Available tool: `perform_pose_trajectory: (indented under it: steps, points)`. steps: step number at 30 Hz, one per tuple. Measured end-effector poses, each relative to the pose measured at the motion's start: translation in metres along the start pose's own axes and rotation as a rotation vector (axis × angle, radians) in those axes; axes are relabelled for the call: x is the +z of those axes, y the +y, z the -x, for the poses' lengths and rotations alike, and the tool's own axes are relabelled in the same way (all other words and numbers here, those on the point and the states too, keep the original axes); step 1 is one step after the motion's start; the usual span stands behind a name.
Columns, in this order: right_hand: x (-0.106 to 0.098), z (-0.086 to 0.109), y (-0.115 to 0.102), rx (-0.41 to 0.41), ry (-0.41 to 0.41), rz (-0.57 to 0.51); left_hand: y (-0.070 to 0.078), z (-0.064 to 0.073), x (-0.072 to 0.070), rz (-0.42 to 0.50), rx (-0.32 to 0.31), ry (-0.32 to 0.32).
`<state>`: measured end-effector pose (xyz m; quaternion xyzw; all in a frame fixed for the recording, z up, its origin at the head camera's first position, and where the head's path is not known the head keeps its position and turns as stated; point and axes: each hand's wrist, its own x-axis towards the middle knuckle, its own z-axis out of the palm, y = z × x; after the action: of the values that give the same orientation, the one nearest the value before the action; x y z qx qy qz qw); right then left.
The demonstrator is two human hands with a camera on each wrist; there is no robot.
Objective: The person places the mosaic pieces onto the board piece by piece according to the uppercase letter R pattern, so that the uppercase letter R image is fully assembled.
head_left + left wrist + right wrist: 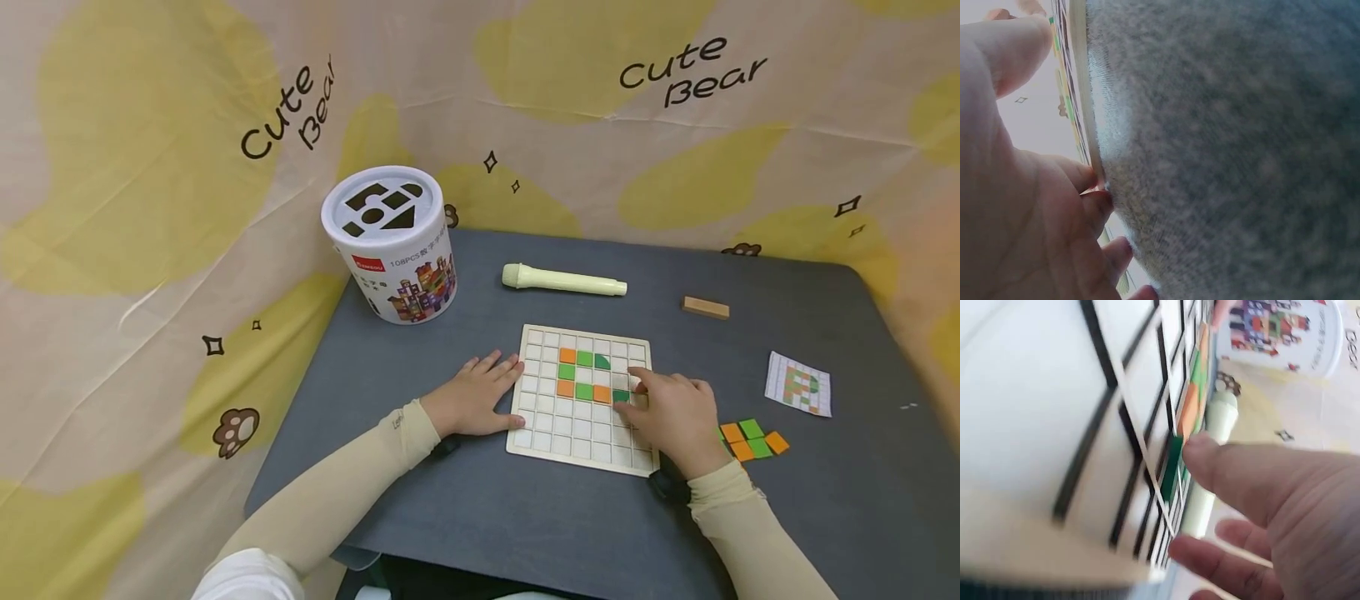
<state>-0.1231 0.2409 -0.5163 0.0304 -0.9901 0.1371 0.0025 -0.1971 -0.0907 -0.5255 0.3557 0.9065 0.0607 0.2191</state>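
The fingers of the left hand (474, 398) are spread and nearly straight, with fingertips and thumb at the left edge of a pale wooden grid board (547, 425), which lies flat on the dark grey table (465, 508). The right hand (678, 412) reaches over the board's right side, its thumb and forefinger parted and loosely bent; the thumb tip is at a dark green tile (620, 396), though whether it presses the tile or only meets its edge I cannot tell. That tile ends the lowest coloured row, after orange, green and orange squares. A single green square (566, 372) sits above the row's left end, and above that runs a row of orange, green and a dark green tile with a rounded corner (602, 362). Just beside the right wrist lie loose orange and green tiles (750, 429), with a printed pattern card (798, 385) beyond them. Behind the board are a pale green toy microphone (566, 280), a small wooden block (705, 307) and, to the left, a white lidded building-block bucket (408, 267).
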Motion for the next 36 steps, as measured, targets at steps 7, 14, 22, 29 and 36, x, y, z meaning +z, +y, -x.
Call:
perform_pose_trajectory:
  steps: [7, 14, 22, 29, 36]
  points:
    - [-0.009, 0.027, 0.043, 0.099, 0.148, -0.011, 0.002, 0.004, 0.002, 0.016, 0.006, 0.009]
    - [-0.031, 0.055, 0.093, 0.234, 0.040, 0.004, 0.000, 0.004, -0.001, 0.010, 0.001, 0.006]
    - [-0.031, 0.060, 0.109, 0.321, 0.046, -0.003, -0.003, 0.006, -0.001, 0.016, -0.014, 0.011]
    - [-0.029, 0.056, 0.117, 0.381, 0.040, 0.004, -0.001, 0.004, -0.002, 0.022, -0.003, 0.013]
    - [-0.034, 0.048, 0.117, 0.333, 0.054, 0.061, 0.002, 0.002, -0.003, 0.014, 0.001, 0.010]
